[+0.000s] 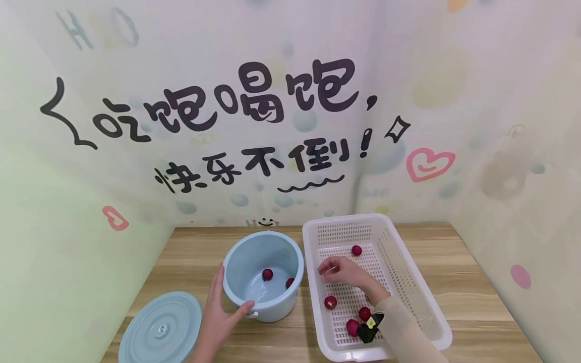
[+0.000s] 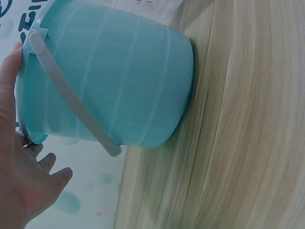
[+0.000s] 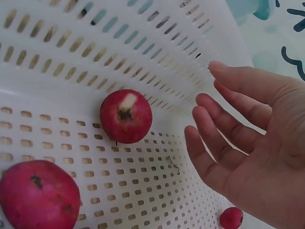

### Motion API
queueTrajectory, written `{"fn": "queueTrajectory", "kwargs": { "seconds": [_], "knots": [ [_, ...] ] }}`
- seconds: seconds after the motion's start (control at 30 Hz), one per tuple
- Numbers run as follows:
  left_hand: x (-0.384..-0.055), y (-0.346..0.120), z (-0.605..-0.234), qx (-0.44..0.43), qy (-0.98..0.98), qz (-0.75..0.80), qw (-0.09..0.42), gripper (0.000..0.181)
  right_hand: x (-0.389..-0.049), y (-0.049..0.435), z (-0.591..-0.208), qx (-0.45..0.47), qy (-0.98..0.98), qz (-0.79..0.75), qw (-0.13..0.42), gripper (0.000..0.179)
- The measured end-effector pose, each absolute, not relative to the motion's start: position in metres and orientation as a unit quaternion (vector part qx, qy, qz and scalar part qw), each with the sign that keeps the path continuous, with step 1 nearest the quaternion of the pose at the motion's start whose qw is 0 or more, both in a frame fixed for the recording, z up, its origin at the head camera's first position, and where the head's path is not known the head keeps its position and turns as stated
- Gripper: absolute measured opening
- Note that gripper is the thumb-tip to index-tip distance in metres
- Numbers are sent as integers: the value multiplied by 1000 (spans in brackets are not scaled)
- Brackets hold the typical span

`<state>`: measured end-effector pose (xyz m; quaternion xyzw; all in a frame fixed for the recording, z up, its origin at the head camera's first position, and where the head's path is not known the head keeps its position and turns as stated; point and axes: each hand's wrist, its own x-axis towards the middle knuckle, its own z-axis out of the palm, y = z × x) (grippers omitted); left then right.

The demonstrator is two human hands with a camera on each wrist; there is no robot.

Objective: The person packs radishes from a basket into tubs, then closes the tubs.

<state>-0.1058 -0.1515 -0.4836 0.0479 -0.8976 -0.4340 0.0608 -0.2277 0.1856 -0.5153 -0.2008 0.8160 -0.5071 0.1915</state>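
Observation:
My left hand (image 1: 218,312) rests against the rim of a light blue bucket (image 1: 276,313), thumb along the front and fingers at its left side. In the left wrist view the bucket's pale handle (image 2: 76,102) hangs down its side. Two red radishes (image 1: 267,275) lie inside the bucket. Over the white basket (image 1: 376,218), my right hand (image 1: 345,272) hovers with fingers loosely bent and nothing between them. Several red radishes lie in the basket; one radish (image 3: 126,116) near the wall has a pale streak, and a larger radish (image 3: 40,195) sits lower left.
A blue lid (image 1: 161,330) lies on the wooden table (image 1: 254,348) to the left of the bucket. The basket stands close to the bucket's right. A white wall (image 1: 227,45) with dark lettering closes off the back. A black band (image 1: 368,330) is on my right wrist.

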Motion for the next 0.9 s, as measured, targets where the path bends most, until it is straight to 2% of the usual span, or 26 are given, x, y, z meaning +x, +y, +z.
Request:
{"fn": "queueTrajectory", "kwargs": {
  "seconds": [0.33, 0.7, 0.9],
  "knots": [
    [-107, -152, -484, 51, -897, -436, 54, 114, -226, 188, -519, -218, 822, -468, 239, 28],
    [-106, -152, -483, 54, -898, -434, 49, 115, -225, 191, -522, -203, 799, -454, 337, 30],
    [-106, -152, -483, 52, -898, -433, 53, 115, -224, 194, -519, -211, 786, -454, 363, 31]
  ]
}}
